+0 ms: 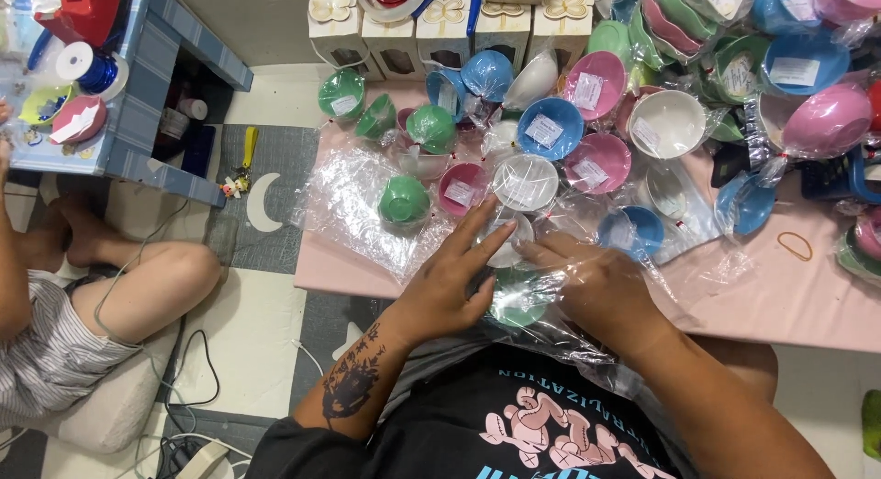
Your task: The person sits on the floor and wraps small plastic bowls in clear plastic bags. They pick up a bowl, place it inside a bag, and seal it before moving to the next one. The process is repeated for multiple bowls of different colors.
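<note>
At the table's (780, 305) near edge, the left hand (450, 282) lies flat, fingers spread, on clear wrap (541, 337) over a green bowl (518, 306). The right hand (587, 282) pinches the wrap beside it, fingers closed on the film. Wrapped bowls (551, 128) crowd the far edge; a rubber band (795, 246) lies toward the right edge.

Beyond the two hands (523, 282), four cream boxes (445, 29) stand in a row. Nearer them lie about five green wrapped bowls (404, 201); one rubber band (795, 246) lies right.
</note>
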